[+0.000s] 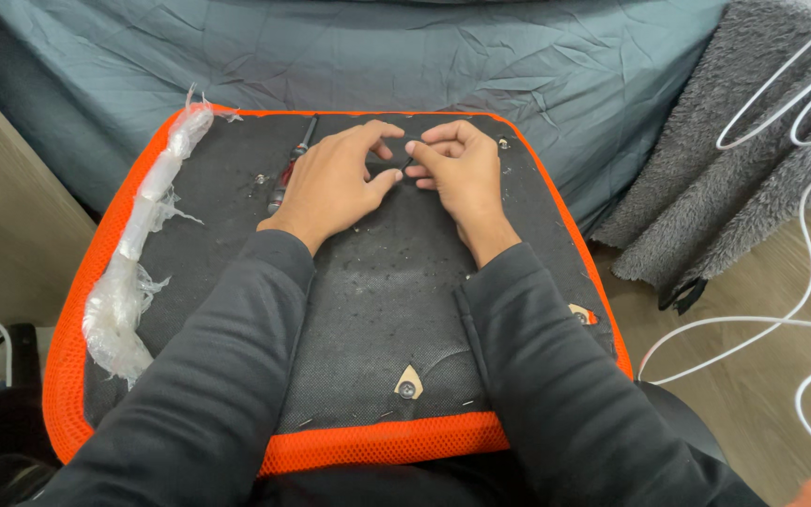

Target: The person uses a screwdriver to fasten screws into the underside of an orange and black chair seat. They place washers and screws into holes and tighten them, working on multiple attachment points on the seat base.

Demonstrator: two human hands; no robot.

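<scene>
Head view looks down on an upturned seat cushion (382,310), black fabric on its underside with an orange mesh edge, filling the middle of the frame. Both hands meet near its upper centre. The left hand (330,183) lies palm down, fingers curled, thumb reaching toward the right hand (457,169), which pinches a thin dark item between thumb and forefinger; what that item is cannot be told. The left hand holds nothing clearly, its fingertips resting on the fabric beside the pinch.

As for progress, a screwdriver (291,167) with a red handle lies on the fabric just left of the left hand, and a loose screw (260,178) sits near it. A bolt hole (408,385) shows through a cut in the fabric near the lower centre. Torn clear plastic wrap (133,272) trails along the left edge. Both forearms, in dark sleeves, run up from the bottom of the frame and converge.
</scene>
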